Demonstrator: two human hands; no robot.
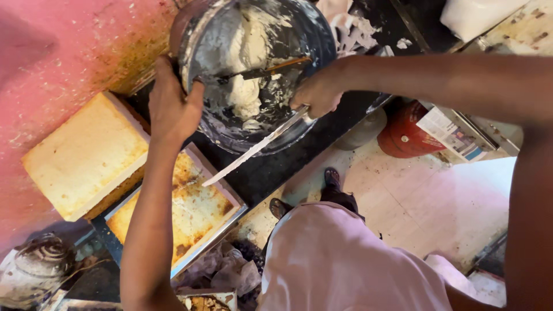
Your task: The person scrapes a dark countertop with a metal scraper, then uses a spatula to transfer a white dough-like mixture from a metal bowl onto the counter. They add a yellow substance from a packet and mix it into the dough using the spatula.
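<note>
On the dark counter, a large metal bowl [299, 34] holds a mound of white cream [245, 63]; it sits at the top of the view, smeared inside. The left hand [173, 106] grips the bowl's near rim, thumb over the edge. The right hand [317, 92] is closed around the handles of two tools: a spatula [259, 72] reaching into the cream, and a long flat knife [253, 150] angled down out of the bowl toward a baking tray [196, 213]. The cream looks soft and sticky, likely to cling and slide; the bowl looks rigid and fairly heavy, best steadied at the rim. Beside the tray lies a pale rectangular sponge cake [80, 155], close under the left forearm. The knife tip overhangs the tray. Below, a red container [406, 135] and a folded newspaper [452, 135] sit on the floor.
</note>
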